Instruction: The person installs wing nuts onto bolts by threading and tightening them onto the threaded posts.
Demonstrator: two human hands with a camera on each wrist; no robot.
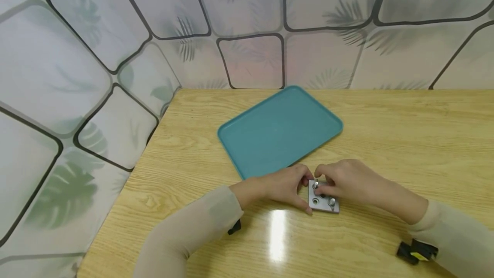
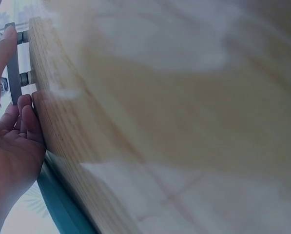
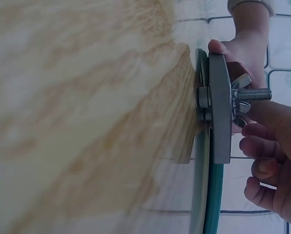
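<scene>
A small grey metal plate sits near the tray's front edge, held slightly off the tabletop by bolt heads beneath it. My left hand grips its left side between thumb and fingers, also visible in the left wrist view, where the plate stands edge-on. A threaded bolt sticks up through the plate with a wing nut on it. Thumb and index finger of my right hand pinch at a wing nut by the upper-left bolt. Another wing nut is at the right; an open hole shows at lower left.
Behind the hands a teal tray lies at an angle on the wooden table. Patterned fabric hangs along the back and left sides. Black wrist devices are strapped beneath the sleeves.
</scene>
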